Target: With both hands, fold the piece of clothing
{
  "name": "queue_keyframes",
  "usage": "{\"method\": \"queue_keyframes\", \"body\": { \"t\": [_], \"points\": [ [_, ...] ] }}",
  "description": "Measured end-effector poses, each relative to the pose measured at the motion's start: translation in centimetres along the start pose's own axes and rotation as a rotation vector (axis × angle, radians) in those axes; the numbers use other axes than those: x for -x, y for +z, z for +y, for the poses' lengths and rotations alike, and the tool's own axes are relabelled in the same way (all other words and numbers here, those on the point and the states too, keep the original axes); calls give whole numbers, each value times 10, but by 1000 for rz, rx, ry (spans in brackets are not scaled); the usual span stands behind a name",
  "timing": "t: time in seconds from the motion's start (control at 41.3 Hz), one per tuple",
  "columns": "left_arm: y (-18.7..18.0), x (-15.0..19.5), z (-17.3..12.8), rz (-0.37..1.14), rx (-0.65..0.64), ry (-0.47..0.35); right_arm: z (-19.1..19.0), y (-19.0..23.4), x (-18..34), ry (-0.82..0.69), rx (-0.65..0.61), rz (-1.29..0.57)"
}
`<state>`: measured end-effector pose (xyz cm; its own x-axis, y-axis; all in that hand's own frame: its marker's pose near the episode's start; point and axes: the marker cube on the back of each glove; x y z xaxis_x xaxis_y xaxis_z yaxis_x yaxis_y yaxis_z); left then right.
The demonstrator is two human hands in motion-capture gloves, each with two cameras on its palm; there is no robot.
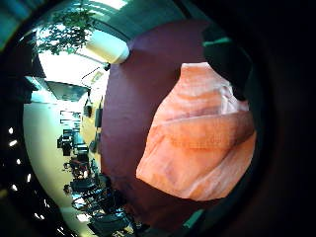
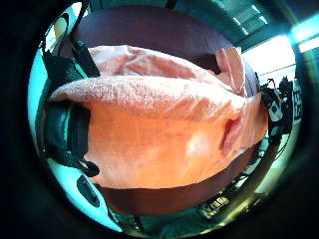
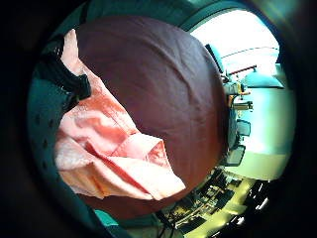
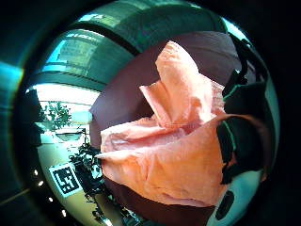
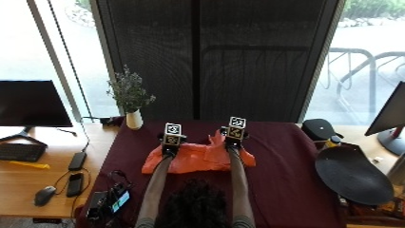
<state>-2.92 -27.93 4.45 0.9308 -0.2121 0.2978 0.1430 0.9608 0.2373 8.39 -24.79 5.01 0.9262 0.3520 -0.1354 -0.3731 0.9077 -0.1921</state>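
In the outside view, the crumpled orange cloth garment (image 5: 196, 159) is seen on the dark maroon tablecloth (image 5: 278, 161), just in front of the person, with the left hand (image 5: 169, 145) and the right hand (image 5: 232, 138) upon its far edge. In the left thumb side view, an edge is gripped by black-gloved fingers (image 2: 67, 127). In the right thumb side view, the cloth is held likewise and a flap is raised. The fold is judged only begun; no neat layers are seen.

Vase (image 5: 133, 119) beyond cloth's (image 5: 272, 161) bare far side.
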Motion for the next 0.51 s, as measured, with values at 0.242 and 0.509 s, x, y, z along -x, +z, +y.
{"method": "queue_keyframes", "body": {
  "t": [0.242,0.509],
  "points": [
    [-19,3,20,114,-57,-24,4,-34,-52,36,-363,-23],
    [-18,8,28,108,-259,-15,69,-22,-120,124,-363,-549]
  ]
}}
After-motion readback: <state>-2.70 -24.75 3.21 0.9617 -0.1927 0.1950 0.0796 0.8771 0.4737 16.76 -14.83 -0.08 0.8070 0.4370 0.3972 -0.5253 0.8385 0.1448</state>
